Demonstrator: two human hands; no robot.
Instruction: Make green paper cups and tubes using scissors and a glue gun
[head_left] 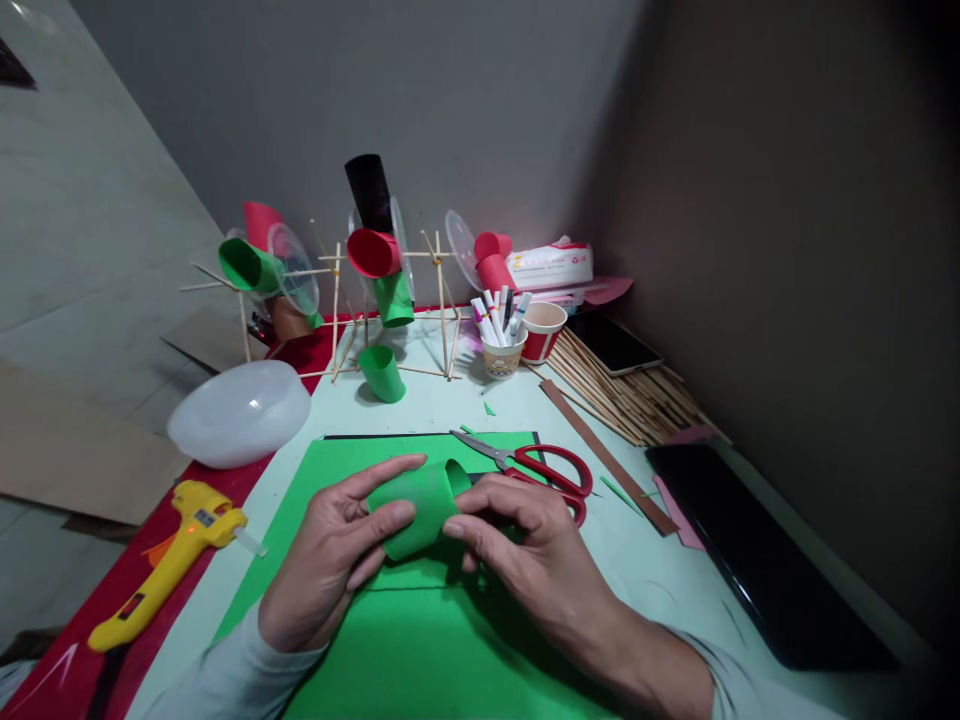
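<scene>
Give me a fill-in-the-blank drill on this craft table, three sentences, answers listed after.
1. Both hands, left hand and right hand, hold a rolled tube of ____ paper.
2. The scissors have ____ handles.
3. The yellow ____ lies to the left of the left hand.

Missing words: green; red; glue gun

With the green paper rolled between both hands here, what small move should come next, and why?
Probably pinch the overlap shut with the left hand so the right hand can let go: the green paper roll is curled into a tube but held only by fingers, and the glue gun lies at the left.
</scene>
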